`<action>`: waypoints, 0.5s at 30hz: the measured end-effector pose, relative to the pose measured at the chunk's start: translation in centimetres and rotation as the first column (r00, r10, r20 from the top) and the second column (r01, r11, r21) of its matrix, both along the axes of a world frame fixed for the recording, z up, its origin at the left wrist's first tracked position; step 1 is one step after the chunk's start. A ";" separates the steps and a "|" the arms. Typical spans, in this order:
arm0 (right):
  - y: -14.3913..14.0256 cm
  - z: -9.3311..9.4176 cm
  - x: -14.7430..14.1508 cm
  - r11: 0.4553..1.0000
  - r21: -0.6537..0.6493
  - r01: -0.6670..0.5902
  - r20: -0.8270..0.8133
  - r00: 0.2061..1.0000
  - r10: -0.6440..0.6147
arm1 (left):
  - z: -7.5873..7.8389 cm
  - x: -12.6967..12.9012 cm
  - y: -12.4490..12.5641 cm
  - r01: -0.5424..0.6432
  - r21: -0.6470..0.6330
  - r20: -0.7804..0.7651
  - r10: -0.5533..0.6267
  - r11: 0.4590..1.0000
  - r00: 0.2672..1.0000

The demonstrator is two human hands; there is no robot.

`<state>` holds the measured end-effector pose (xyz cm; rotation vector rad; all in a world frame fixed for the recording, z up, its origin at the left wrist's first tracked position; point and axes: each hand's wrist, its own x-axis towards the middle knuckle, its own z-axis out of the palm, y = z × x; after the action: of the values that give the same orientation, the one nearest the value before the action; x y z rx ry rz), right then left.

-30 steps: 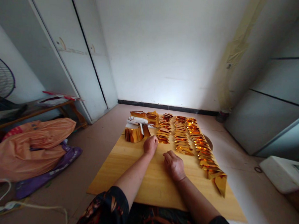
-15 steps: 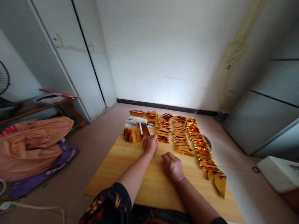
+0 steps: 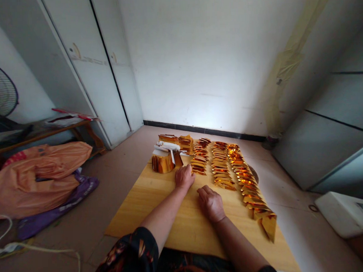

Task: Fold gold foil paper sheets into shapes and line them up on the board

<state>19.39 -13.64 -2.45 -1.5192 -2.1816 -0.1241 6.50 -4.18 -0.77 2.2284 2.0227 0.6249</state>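
Observation:
My left hand [image 3: 184, 177] is closed at the near end of a row of folded gold foil papers [image 3: 199, 161]. Its fingertips are beside the last pieces, and whatever they pinch, if anything, is hidden. Closer to me, my right hand [image 3: 211, 203] rests low on the wooden board [image 3: 142, 204] with its fingers curled in; their undersides do not show. Two more rows of shiny folded foil, a middle row [image 3: 221, 166] and a longer right row [image 3: 250, 185], run toward me. Left of them stands a banded gold foil bundle [image 3: 163, 164].
White paper scraps [image 3: 166, 146] lie on top of the bundle, with more gold stacks [image 3: 185, 144] behind. Around the board are a wall, a cabinet [image 3: 76, 76], an orange bag [image 3: 45, 174] on the left floor, a cable [image 3: 48, 251] and a white box [image 3: 343, 213] at right.
The view has shifted slightly, moving the whole scene a little to the right. My left hand has turned a little at the row's end; my right hand stays nearly still.

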 end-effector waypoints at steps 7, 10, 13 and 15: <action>0.1 -0.7 0.2 0.999 0.011 -0.034 -0.014 0.999 0.034 | -1.3 -2.3 -1.8 0.022 0.166 0.144 -0.046 0.986 0.989; 0.2 -0.7 0.1 0.999 0.003 -0.048 -0.013 0.999 0.049 | -1.1 -4.8 -1.6 -0.123 0.177 0.233 0.080 0.977 0.969; 0.2 -0.6 0.0 0.998 -0.009 -0.060 -0.008 0.998 0.060 | -0.2 -6.9 -1.0 -0.209 0.194 0.196 0.171 0.958 0.966; 0.2 -0.5 0.0 0.998 -0.020 -0.061 -0.008 0.998 0.061 | 0.6 -7.7 -0.3 -0.233 0.188 0.066 0.225 0.954 0.972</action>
<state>19.37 -13.46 -2.98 -1.4598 -2.2278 -0.0767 -1.21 -4.52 -0.19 2.0678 2.3096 0.9233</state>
